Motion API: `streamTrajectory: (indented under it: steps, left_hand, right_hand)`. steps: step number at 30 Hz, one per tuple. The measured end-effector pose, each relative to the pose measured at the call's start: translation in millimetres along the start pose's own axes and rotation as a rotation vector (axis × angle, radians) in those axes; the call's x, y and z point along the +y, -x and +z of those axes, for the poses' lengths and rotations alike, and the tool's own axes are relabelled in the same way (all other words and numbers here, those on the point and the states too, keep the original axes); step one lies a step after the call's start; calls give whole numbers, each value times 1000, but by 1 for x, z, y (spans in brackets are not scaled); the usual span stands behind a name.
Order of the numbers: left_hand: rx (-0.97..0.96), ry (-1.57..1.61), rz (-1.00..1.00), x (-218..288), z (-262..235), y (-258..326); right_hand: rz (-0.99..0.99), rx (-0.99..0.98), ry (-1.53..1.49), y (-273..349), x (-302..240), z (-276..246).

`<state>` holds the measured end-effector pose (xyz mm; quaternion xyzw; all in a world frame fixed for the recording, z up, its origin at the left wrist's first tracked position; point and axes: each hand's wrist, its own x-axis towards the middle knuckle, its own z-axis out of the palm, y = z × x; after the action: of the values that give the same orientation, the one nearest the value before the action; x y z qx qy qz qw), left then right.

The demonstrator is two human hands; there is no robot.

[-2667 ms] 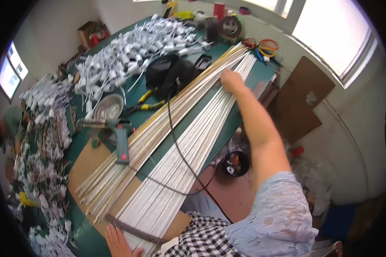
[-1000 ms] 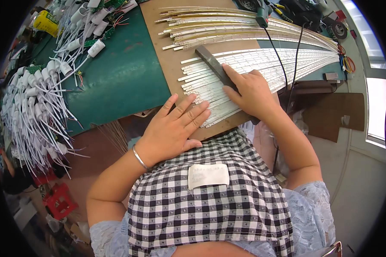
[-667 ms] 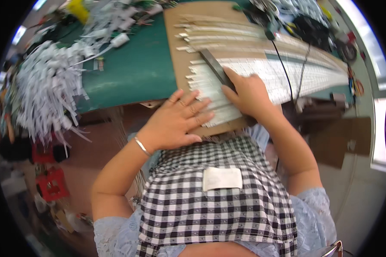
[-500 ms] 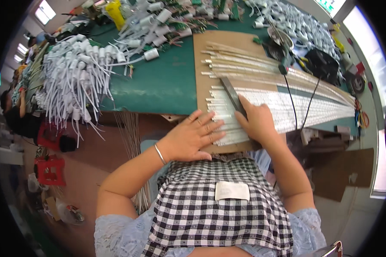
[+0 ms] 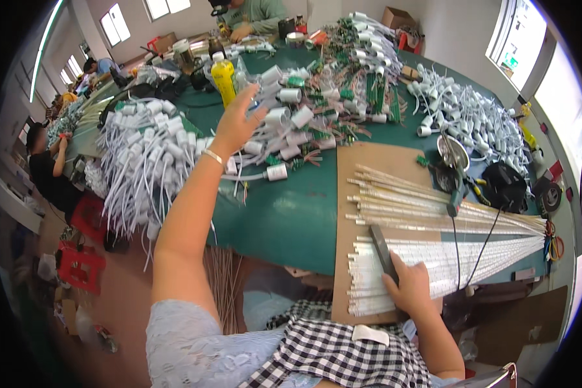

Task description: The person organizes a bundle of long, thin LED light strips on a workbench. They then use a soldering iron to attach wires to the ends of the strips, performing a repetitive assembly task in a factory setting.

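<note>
My left hand [image 5: 238, 123] is raised at the end of an outstretched arm, fingers apart, holding nothing. It hovers over a heap of white plastic sockets [image 5: 301, 116] with cables, beside a yellow bottle [image 5: 224, 83]. Whether a fingertip touches a socket, I cannot tell. With thumb and fingers, my right hand [image 5: 412, 288] grips a flat dark grey metal bar [image 5: 379, 244]. The bar lies slantwise across a row of thin white LED-like strips [image 5: 456, 258]. A second bundle of strips [image 5: 401, 205] lies just beyond them. Cardboard [image 5: 381, 158] is under the strips' left ends.
Another cabled socket pile [image 5: 139, 161] hangs over the table's left edge. A soldering iron [image 5: 456, 197] with a black cord crosses the strips near a metal bowl [image 5: 452, 152]. Green circuit boards [image 5: 385, 94] lie behind. A person [image 5: 258, 19] works at the far side.
My left hand has left the strip ends and reached forward to the socket heap. The view has tilted up, showing the far table. My right hand still holds the bar on the strips.
</note>
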<state>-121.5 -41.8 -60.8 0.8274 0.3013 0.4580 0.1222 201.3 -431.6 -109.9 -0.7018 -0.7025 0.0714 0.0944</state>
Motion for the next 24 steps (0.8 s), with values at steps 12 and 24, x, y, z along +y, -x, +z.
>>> streamTrajectory:
  steps: [12,24]
  left_hand:
    - [-86,-39,-375,-127,70,-78]
    - [233,-5,99,-37,98,-25]
  right_hand:
    - [27,71,13,5,1,2]
    - [6,52,-3,4,1,-1]
